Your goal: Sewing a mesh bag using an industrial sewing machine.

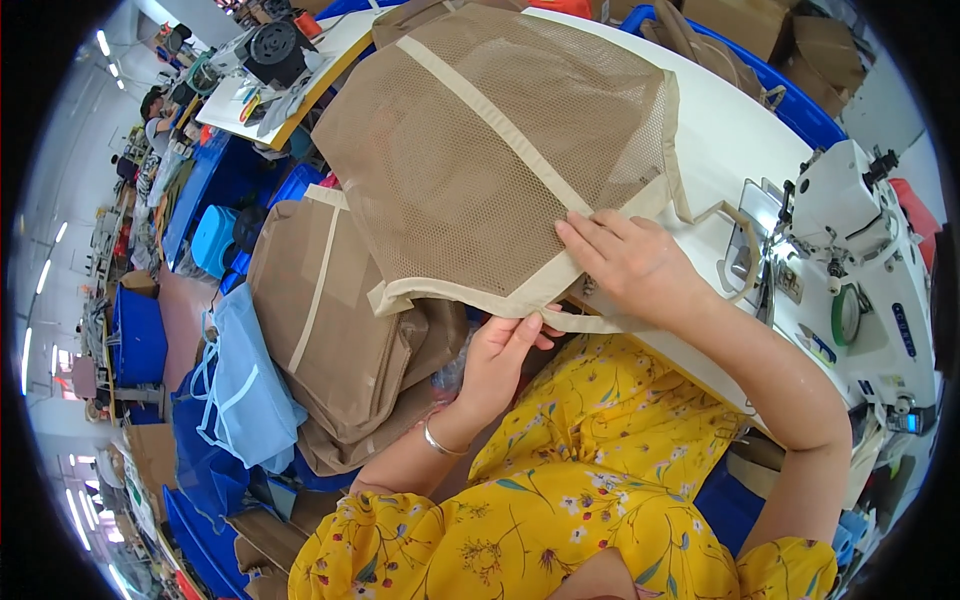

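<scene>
A brown mesh bag piece [470,170] with beige binding and a beige strap stripe lies spread over the white table. My left hand [505,355], a bangle on its wrist, pinches the bound near edge at the corner between thumb and fingers. My right hand [635,262] rests on the mesh beside the stripe's near end, fingers stretched out over the fabric. From the corner, a loose beige binding strip [610,323] runs under my right forearm and loops toward the white sewing machine [850,240]. The undersides of the fingers are hidden.
Left of the table, stacked brown fabric pieces [330,310] rise beside a light-blue bag [248,390]. A blue bin [790,100] with brown pieces stands beyond the table. Green tape [848,315] sits by the machine. Farther left, a person [157,120] is at another workplace.
</scene>
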A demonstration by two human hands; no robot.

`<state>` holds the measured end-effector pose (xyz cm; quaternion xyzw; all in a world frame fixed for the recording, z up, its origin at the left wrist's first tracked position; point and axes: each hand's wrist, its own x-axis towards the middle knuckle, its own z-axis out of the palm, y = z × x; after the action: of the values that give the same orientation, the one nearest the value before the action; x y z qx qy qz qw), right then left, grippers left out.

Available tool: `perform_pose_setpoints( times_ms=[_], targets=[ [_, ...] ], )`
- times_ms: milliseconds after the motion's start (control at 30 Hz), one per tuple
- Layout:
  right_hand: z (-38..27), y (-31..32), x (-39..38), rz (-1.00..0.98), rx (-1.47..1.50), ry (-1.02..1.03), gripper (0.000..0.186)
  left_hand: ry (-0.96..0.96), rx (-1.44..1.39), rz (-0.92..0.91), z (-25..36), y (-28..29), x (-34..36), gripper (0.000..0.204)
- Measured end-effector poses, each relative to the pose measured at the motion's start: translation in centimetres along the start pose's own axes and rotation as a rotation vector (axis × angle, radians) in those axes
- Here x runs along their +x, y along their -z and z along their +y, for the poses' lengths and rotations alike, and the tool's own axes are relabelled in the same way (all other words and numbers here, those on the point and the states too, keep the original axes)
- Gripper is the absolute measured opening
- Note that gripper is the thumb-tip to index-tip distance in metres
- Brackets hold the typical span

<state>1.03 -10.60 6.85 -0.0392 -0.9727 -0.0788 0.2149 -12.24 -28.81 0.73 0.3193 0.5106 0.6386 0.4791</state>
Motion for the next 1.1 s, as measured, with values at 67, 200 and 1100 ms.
perform_pose_setpoints(
  times_ms=[67,200,1100],
  targets=[
    [0.0,-0.2,0.2,0.003,0.036,-0.012,0.051,0.003,0.001,-0.005,0.2,0.1,-0.1,0.028],
    [0.7,0.4,-0.5,0.045,0.036,0.004,0.045,0.023,-0.014,-0.04,0.3,-0.5,-0.1,0.029],
    [-0.3,9.9,-28.4,-0.02,-0.286,-1.111,0.022,0.115,-0.151,-0.214,0.2,-7.9,2.2,0.033]
  ],
)
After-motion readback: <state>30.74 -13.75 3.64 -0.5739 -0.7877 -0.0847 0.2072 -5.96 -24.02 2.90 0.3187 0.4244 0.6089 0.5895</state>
